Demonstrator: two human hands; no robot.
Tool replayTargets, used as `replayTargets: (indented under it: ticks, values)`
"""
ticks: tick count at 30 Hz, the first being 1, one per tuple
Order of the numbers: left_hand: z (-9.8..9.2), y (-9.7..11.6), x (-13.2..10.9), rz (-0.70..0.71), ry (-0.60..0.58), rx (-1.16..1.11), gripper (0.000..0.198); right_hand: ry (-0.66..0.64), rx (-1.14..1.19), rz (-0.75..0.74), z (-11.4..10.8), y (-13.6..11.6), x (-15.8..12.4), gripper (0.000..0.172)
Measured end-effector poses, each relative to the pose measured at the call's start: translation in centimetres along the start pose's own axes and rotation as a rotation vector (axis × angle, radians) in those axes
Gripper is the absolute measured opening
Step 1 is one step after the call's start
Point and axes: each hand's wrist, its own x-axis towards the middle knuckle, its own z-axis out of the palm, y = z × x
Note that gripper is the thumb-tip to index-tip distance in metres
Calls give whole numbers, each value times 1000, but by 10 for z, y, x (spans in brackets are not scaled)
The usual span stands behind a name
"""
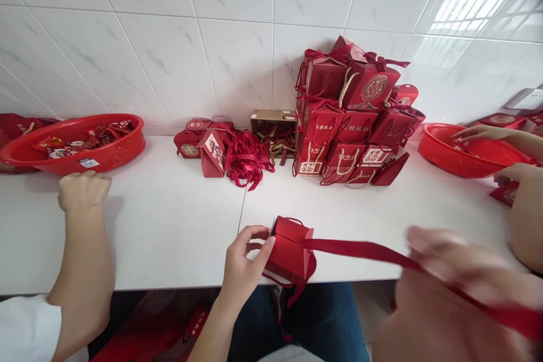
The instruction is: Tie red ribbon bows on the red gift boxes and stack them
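A small red gift box (291, 251) sits at the near edge of the white table (169, 226). My left hand (246, 263) grips the box's left side, thumb and fingers closed on it. A long red ribbon (360, 250) runs taut from the box toward the lower right. My right hand (449, 277), close to the camera and blurred by motion, is closed around the ribbon, which continues past it to the frame edge.
A stack of red gift bags (352, 119) stands against the tiled wall, with loose ribbons (246, 158) and a cardboard box (274, 124) beside it. Red basins sit at the left (72, 144) and right (466, 153). A co-worker's fist (82, 189) rests at left; another person's hands (479, 133) reach in at right.
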Motion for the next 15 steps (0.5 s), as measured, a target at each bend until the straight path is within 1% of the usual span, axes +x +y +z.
replayTargets:
  ticks: [1,2,4,5,6,7,8,10,15]
  values:
    - [1,0,0,-30,20,-35,24,-36,5,19,7,9,1,13]
    - [2,0,1,-52,37,-69,25,-140,-14,79,16,20,2,17]
    - [3,0,2,-75,61,-131,27,-448,-136,269,34,44,5,21]
    - [4,0,2,-80,65,-154,28,-580,-212,338,42,56,5,23]
    - [3,0,3,-84,66,-170,28,-683,-287,385,50,66,5,24]
    - [3,0,3,-87,63,-180,29,-759,-353,414,55,74,4,25]
    - [3,0,3,-87,57,-183,30,-811,-408,429,60,80,3,26]
    - [2,-2,3,-76,41,-171,30,-870,-478,444,66,86,0,26]
    - [1,-6,0,-30,-6,-137,29,-932,-530,441,71,87,0,28]
